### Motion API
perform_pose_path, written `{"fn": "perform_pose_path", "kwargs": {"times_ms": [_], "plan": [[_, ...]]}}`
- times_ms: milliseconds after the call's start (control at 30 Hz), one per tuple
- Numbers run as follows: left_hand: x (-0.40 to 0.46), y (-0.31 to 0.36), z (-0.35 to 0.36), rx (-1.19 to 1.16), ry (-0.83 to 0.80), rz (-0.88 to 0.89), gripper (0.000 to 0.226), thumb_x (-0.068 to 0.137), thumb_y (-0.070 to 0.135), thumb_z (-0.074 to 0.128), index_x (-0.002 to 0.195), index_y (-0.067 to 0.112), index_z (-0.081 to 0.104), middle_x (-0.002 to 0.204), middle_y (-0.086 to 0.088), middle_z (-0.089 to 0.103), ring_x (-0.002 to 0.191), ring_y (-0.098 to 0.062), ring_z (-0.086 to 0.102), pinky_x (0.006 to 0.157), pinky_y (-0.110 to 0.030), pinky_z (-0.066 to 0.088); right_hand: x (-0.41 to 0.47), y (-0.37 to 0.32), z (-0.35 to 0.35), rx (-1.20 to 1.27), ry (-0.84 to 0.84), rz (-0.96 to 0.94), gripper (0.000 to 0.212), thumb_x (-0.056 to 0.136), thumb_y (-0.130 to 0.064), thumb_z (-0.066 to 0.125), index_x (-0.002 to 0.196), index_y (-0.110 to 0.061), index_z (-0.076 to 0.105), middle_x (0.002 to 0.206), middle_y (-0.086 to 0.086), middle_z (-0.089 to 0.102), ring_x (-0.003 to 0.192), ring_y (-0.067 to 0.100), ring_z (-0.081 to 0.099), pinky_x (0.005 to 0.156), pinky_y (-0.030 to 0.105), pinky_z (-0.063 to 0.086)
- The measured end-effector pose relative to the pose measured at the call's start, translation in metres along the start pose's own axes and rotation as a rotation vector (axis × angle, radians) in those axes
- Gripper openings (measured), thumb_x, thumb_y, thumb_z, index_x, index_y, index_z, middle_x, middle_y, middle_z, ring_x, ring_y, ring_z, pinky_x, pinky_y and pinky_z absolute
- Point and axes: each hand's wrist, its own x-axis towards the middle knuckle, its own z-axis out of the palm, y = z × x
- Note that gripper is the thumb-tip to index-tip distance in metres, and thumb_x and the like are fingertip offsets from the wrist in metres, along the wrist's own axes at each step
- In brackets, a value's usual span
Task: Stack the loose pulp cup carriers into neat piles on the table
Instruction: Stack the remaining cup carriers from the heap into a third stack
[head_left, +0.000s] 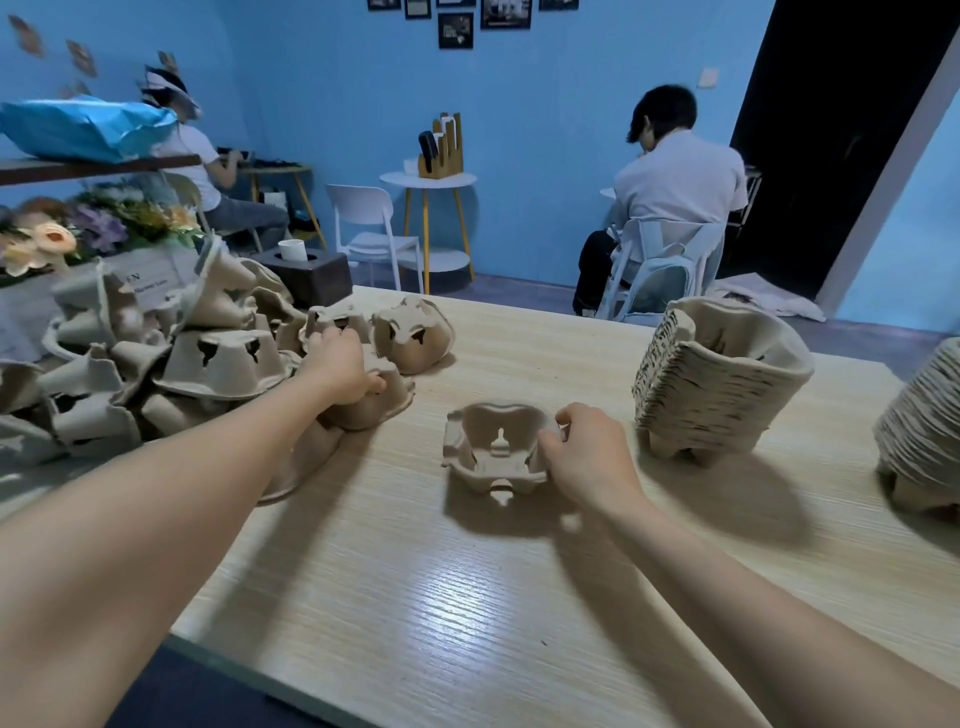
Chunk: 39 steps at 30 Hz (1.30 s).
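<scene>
One head-worn camera looks forward and down across the surface (467, 597) (wide-angle, near it), toward the blue wall (545, 104) beyond.

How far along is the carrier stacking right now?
Done: two tall stacks stand at the right, one full in view, one cut by the frame edge. In hand: the right hand pinches a single carrier upright on the table; the left hand grips another carrier. Left: a big loose heap.
</scene>
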Motion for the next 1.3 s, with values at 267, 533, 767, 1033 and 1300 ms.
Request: {"fn": "perform_pose_path", "kwargs": {"times_ms": [267, 533, 767, 1033, 1300], "plan": [[-0.048, 0.013, -0.035, -0.622, 0.067, 0.064, 0.056, 0.076, 0.024, 0.077, 0.122, 0.012, 0.047, 0.106, -0.002, 0.052, 0.099, -0.019, 0.051, 0.080, -0.030, 0.040, 0.003, -0.002, 0.000, 0.023, -0.011, 0.045, 0.020, 0.089, -0.014, 0.054, 0.082, 0.000, 0.067, 0.077, 0.010, 0.062, 0.070, 0.023, 0.054, 0.049, 0.026, 0.034], [-0.105, 0.028, -0.024, -0.913, -0.318, 0.223, 0.057, 0.084, 0.006, 0.066, 0.133, 0.023, 0.042, 0.107, -0.007, 0.051, 0.099, -0.018, 0.053, 0.079, -0.021, 0.047, -0.001, -0.005, -0.003, 0.075, -0.010, 0.093, 0.023, 0.089, -0.013, 0.056, 0.068, -0.004, 0.055, 0.070, 0.012, 0.055, 0.070, 0.026, 0.051, 0.056, 0.030, 0.032], [-0.107, 0.058, -0.024, -0.530, -0.383, 0.161, 0.080, 0.071, 0.057, 0.055, 0.143, 0.029, 0.033, 0.145, -0.009, 0.026, 0.132, -0.025, 0.034, 0.109, -0.036, 0.031, 0.000, -0.003, 0.000, 0.088, -0.018, 0.130, 0.017, 0.090, -0.016, 0.058, 0.080, -0.002, 0.060, 0.080, 0.014, 0.057, 0.073, 0.026, 0.052, 0.050, 0.027, 0.031], [-0.115, 0.092, -0.028, -0.202, -0.152, 0.143, 0.067, 0.069, 0.050, 0.067, 0.125, 0.019, 0.045, 0.129, -0.011, 0.037, 0.101, -0.028, 0.054, 0.084, -0.034, 0.047, -0.002, -0.002, -0.002, 0.070, -0.039, 0.137, 0.016, 0.087, -0.015, 0.059, 0.082, 0.000, 0.065, 0.070, 0.010, 0.051, 0.073, 0.026, 0.050, 0.052, 0.029, 0.031], [-0.104, 0.059, -0.044, -0.796, -0.190, -0.029, 0.032, 0.084, 0.025, 0.057, 0.114, 0.018, 0.051, 0.102, -0.005, 0.060, 0.086, -0.021, 0.062, 0.075, -0.034, 0.052, -0.002, 0.001, -0.003, 0.060, -0.038, 0.128, 0.017, 0.089, -0.013, 0.057, 0.075, -0.003, 0.059, 0.062, 0.006, 0.045, 0.067, 0.025, 0.047, 0.043, 0.023, 0.027]]}}
